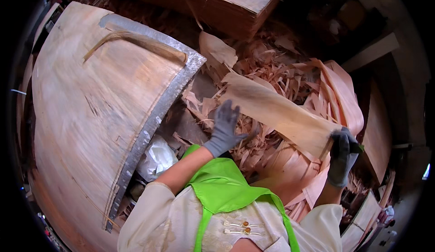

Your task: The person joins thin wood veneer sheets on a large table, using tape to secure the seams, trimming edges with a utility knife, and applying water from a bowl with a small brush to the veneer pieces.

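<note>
A long, pale strip of wood veneer (281,111) stretches across my front, its far-left end ragged. My right hand (343,159), in a grey glove, is closed on the strip's right end. A small dark green thing shows by those fingers, too little of it to name. My left hand (224,132), also gloved in grey, is just below the strip's left part with its fingers apart and nothing in them. Beneath the strip lies a heap of torn veneer scraps (260,139).
On the left, large veneer sheets (99,102) lie on a table with a metal edge (145,129); a curled veneer piece (145,43) rests on top. A thick veneer stack (217,3) stands at the back. A white plastic bag (157,159) sits beside the table. Pink veneer ribbons (342,93) pile up rightward.
</note>
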`<state>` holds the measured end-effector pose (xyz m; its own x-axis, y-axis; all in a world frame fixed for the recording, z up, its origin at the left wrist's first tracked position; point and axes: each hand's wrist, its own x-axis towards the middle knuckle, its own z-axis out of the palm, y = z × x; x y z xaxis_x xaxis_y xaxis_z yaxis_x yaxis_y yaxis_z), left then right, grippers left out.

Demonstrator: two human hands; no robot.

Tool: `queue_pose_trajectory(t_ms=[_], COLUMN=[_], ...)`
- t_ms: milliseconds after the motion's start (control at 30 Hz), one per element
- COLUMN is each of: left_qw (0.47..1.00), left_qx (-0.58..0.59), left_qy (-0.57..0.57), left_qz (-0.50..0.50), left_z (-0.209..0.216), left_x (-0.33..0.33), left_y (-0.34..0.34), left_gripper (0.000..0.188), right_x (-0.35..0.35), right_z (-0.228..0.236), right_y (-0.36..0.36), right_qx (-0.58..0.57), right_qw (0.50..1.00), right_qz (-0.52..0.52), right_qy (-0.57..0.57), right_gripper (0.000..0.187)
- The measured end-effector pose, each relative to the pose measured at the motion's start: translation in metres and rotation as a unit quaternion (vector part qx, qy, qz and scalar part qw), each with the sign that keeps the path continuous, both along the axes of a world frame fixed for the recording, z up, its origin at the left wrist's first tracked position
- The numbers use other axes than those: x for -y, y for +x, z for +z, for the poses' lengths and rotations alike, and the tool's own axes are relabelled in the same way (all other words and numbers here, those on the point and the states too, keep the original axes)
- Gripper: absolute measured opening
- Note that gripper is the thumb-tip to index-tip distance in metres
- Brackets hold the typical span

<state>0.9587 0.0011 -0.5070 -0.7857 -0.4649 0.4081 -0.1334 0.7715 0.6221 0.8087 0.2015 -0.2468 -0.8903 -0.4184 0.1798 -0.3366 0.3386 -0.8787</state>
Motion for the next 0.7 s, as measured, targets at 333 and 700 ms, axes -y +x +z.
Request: queue_pose_trajectory(t_ms=[333, 700], left_qw=[0.926, 0.939], left_qx=[-0.225, -0.196], left_qy=[0.223, 0.167], left_qz=[-0.204, -0.226], left_z=[0.219, 0.455], left_x=[0.011, 0.019], left_y=[-0.105, -0.142], left_gripper=[0.019, 0.02], right_x=[0.001, -0.056], right_z=[0.071, -0.138], right_y=[0.036, 0.044], right_qx=[-0.116, -0.076], right_qw=[0.968, 0.979], right_qz=[0.122, 0.078], right_qy=[-0.184, -0.173], right_gripper=[0.034, 0.006])
